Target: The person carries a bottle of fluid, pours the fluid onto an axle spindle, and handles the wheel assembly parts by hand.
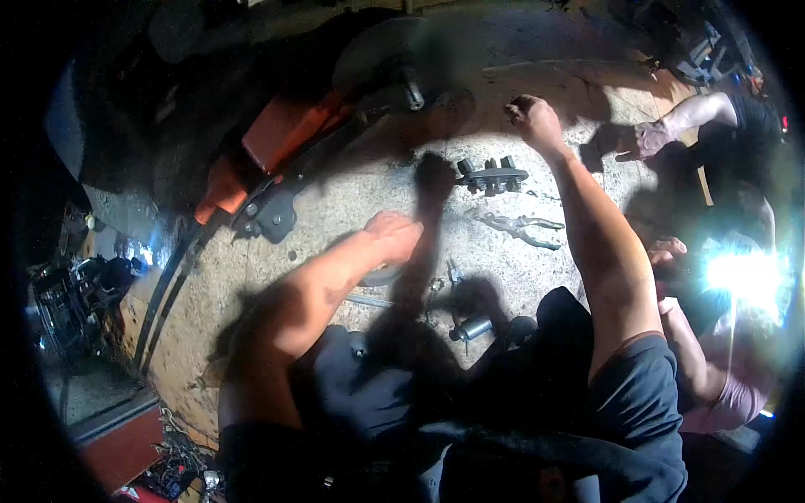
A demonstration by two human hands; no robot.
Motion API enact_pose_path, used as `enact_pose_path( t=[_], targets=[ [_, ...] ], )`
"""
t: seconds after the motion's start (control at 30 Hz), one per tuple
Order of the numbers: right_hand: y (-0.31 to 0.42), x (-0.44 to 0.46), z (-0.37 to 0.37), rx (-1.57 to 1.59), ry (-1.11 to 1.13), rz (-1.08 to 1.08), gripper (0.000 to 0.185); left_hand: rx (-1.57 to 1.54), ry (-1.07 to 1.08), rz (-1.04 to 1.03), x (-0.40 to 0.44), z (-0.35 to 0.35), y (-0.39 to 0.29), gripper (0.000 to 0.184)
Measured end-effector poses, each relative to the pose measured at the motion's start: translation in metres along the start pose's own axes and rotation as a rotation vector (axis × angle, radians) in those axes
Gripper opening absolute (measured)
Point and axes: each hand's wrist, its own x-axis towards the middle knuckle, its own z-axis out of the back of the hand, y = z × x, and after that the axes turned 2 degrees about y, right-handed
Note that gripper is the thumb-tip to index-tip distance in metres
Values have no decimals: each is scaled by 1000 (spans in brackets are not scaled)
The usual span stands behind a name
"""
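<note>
My left hand (394, 235) is closed above the worktop, its fingers curled under, so anything in them is hidden. Beneath it, part of a grey disc (384, 275) shows. Farther forward and to the right, my right hand (539, 122) has its fingers curled together, with dark, dirty-looking fingertips. What they grip, if anything, cannot be made out. Between and below the hands lie a dark round part with several stubs (493, 176) and a pair of metal pliers (521, 227). Nearer my body are a metal cylinder (472, 328), a small bolt-like piece (454, 272) and a metal rod (369, 300).
An orange-red metal piece (285, 134) and a dark bracket (272, 216) stand at left, near a metal shaft end (413, 95). Another person's hand (650, 140) reaches in from the right. A bright lamp (745, 281) shines beside a second hand (668, 250).
</note>
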Motion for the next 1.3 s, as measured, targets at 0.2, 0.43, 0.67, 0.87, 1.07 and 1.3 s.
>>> enact_pose_path(
  t=[0.2,0.43,0.67,0.87,1.07,1.3],
  targets=[
    [0,7,-4,-228,-12,183,22,-7,-21,-64,-8,-8,-10,24],
    [11,12,-14,-333,34,453,14,-13,0,-17,-14,-13,-11,22],
    [47,-2,-6,-290,506,112,29,24,30,-3,-12,-16,-15,22],
    [10,6,-26,-219,495,240,31,-1,12,-17,-15,-15,-14,21],
    [25,5,-42,-23,597,348,18,-10,14,-14,-17,-11,-14,20],
    [118,-19,-13,539,791,32,40,-5,113,-18,-19,3,-20,24]
  ],
)
